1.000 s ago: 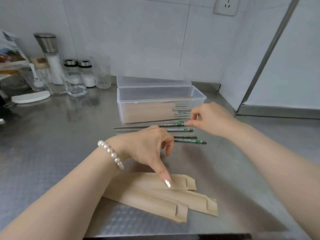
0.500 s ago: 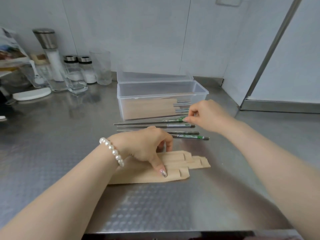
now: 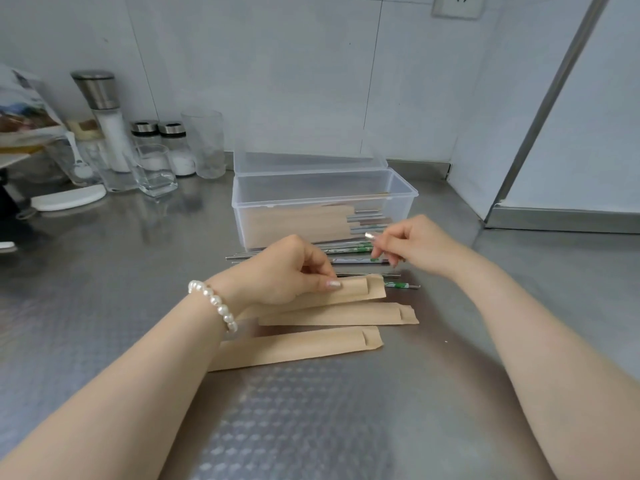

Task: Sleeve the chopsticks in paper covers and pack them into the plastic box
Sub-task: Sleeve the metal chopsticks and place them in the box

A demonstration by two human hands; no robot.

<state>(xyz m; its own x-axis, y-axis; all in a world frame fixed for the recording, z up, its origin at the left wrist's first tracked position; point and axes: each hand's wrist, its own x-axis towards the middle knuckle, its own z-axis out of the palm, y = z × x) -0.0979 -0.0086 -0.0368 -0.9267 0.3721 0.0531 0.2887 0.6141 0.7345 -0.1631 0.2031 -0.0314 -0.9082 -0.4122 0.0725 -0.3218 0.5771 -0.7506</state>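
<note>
- Pinching the top paper cover (image 3: 346,293) near its open end, the left hand (image 3: 287,271) has thumb and curled fingers closed on it, holding it just off the steel worktop (image 3: 311,410).
- Two more covers lie flat just below that grip: one (image 3: 339,314) right under it, another (image 3: 298,346) nearer the person.
- Over to the right hand (image 3: 412,244): its fingers are curled in above the loose chopsticks (image 3: 349,252), and it looks to be nipping one by the patterned end, though the fingertips blur and I cannot tell for sure.
- Those chopsticks sit in a row just beyond the left grip, between it and the plastic box (image 3: 322,199), which stands open with sleeved pairs already lying inside.
- Risks from here, as I judge it: the cover's mouth is narrow and flimsy, so a tip coming in at an angle could crumple or tear the paper.
- Picking one stick rather than a pair would leave a half-filled sleeve.
- Smooth metal sticks could roll on the worktop if nudged.
</note>
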